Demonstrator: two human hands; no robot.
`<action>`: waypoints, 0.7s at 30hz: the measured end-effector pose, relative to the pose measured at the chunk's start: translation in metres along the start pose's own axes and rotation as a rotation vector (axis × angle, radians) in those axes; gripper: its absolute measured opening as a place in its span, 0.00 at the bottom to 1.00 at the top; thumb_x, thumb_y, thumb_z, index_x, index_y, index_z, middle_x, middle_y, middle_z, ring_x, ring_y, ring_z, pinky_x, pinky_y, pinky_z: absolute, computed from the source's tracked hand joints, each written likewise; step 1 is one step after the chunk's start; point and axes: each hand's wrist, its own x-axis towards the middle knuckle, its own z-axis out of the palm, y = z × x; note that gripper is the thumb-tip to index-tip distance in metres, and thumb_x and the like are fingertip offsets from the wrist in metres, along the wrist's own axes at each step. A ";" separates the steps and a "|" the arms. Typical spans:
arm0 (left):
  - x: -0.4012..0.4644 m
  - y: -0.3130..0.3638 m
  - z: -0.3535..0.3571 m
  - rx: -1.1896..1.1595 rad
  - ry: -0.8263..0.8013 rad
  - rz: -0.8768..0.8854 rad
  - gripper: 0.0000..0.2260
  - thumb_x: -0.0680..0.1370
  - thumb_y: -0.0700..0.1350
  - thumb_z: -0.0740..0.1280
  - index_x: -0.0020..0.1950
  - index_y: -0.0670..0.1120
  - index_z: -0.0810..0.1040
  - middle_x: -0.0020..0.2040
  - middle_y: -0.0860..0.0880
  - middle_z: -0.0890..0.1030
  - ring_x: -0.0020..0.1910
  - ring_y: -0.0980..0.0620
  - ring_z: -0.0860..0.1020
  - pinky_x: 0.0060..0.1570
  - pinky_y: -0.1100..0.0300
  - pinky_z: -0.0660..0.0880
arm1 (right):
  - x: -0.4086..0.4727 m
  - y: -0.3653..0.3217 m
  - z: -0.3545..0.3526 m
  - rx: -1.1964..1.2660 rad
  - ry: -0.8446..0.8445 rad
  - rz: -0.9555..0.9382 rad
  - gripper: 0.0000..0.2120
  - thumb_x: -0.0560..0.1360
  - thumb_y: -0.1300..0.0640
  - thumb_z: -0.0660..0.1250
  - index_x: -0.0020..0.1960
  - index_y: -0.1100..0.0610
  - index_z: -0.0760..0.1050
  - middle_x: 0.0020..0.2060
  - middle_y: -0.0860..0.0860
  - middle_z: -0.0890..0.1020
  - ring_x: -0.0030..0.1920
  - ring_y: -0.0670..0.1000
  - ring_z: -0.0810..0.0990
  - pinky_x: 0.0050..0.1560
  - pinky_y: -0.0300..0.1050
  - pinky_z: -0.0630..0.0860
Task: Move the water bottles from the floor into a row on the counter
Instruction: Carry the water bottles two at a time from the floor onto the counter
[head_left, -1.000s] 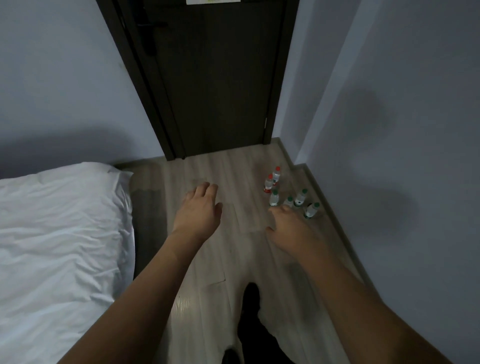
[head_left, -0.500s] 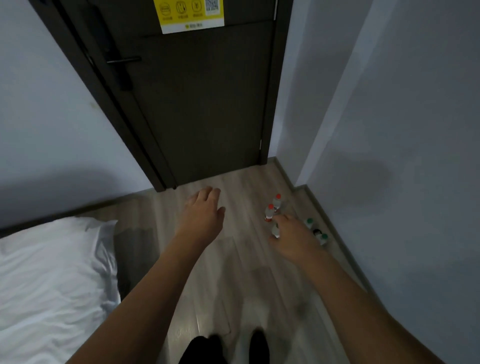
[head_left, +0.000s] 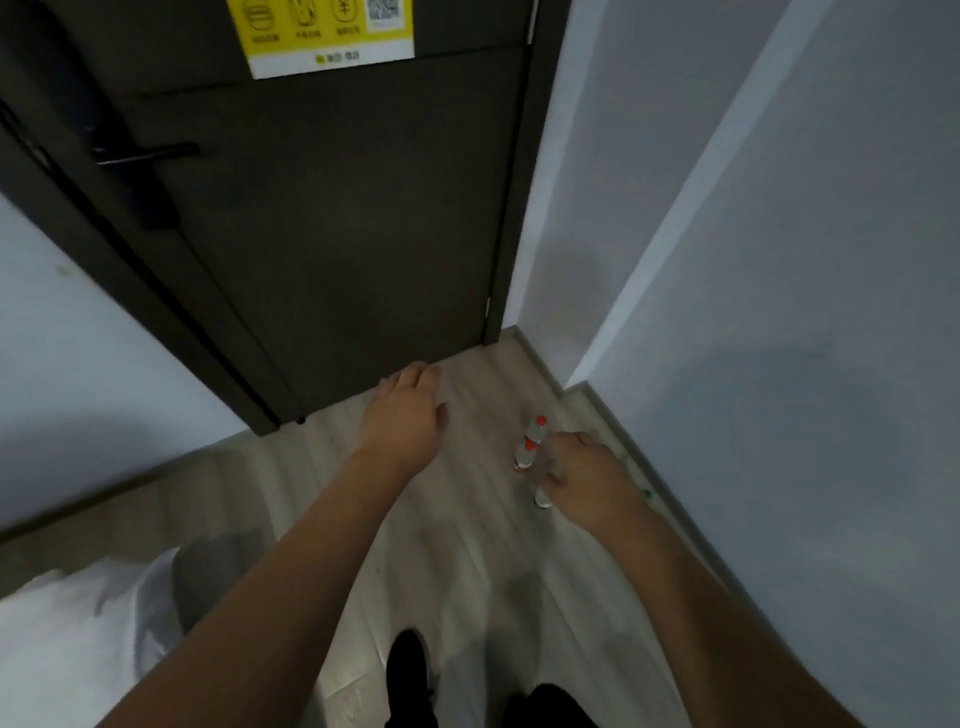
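My left hand hangs open, fingers relaxed, over pale wood-grain floor before the dark matte door. Two small clear bottles, red-capped, stand upright on the floor just left of my right hand; whether its blurred, curled fingers grip anything, I cannot tell.

Dark door, pale walls, wood floor

Right hand reaches down over bottles standing on the floor by the wall; left hand hangs relaxed before a dark door.
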 end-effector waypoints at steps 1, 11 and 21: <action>0.011 0.001 0.001 -0.002 -0.017 0.020 0.24 0.80 0.48 0.60 0.74 0.43 0.63 0.73 0.43 0.66 0.70 0.42 0.65 0.71 0.50 0.61 | 0.006 0.000 -0.003 0.007 0.000 0.023 0.18 0.75 0.55 0.63 0.64 0.58 0.72 0.61 0.57 0.75 0.60 0.57 0.74 0.58 0.46 0.72; 0.107 0.067 0.028 0.108 -0.134 0.279 0.24 0.82 0.49 0.57 0.77 0.45 0.58 0.75 0.45 0.61 0.72 0.46 0.61 0.72 0.55 0.57 | 0.055 0.064 -0.026 0.105 0.082 0.232 0.23 0.77 0.50 0.64 0.70 0.55 0.67 0.66 0.54 0.72 0.64 0.55 0.71 0.63 0.49 0.72; 0.196 0.113 0.080 0.184 -0.218 0.532 0.21 0.79 0.46 0.63 0.72 0.43 0.67 0.69 0.43 0.70 0.66 0.44 0.69 0.65 0.54 0.63 | 0.092 0.122 -0.025 0.279 0.164 0.444 0.22 0.75 0.53 0.66 0.67 0.57 0.70 0.64 0.55 0.73 0.63 0.57 0.72 0.63 0.48 0.69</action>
